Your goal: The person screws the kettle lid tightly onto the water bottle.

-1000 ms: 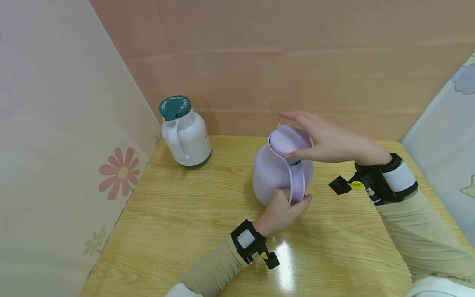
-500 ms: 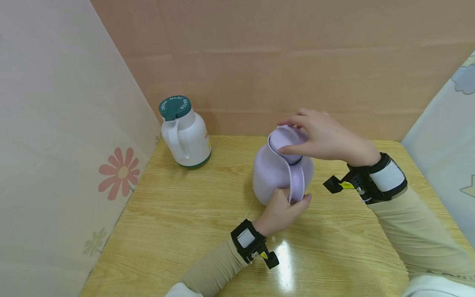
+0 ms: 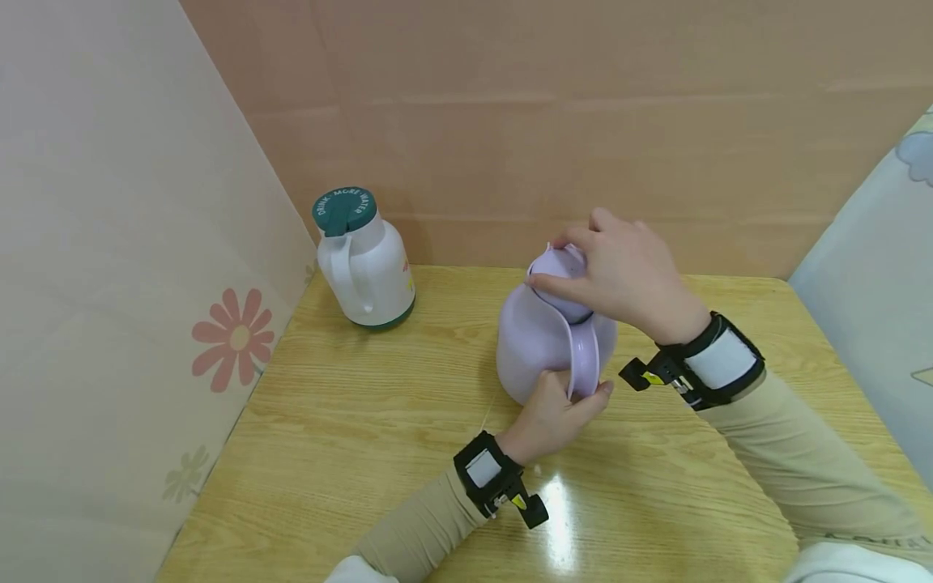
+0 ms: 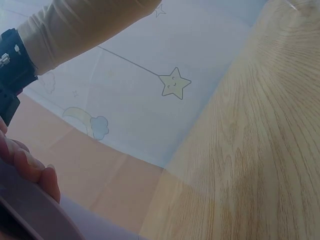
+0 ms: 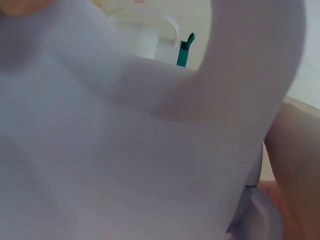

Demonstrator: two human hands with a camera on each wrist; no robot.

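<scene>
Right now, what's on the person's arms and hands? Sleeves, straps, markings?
Both hands are bare. Left hand and right hand come out of beige long sleeves. Each wrist carries a black strap with a white panel, a small black camera block and a yellow tag. No cables visible.

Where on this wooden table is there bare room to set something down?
Bare wood lies along the table's near-left part, in front of the white jug, and between it and the lilac jug. The middle is crowded: left hand grips the handle, right hand the lid.
</scene>
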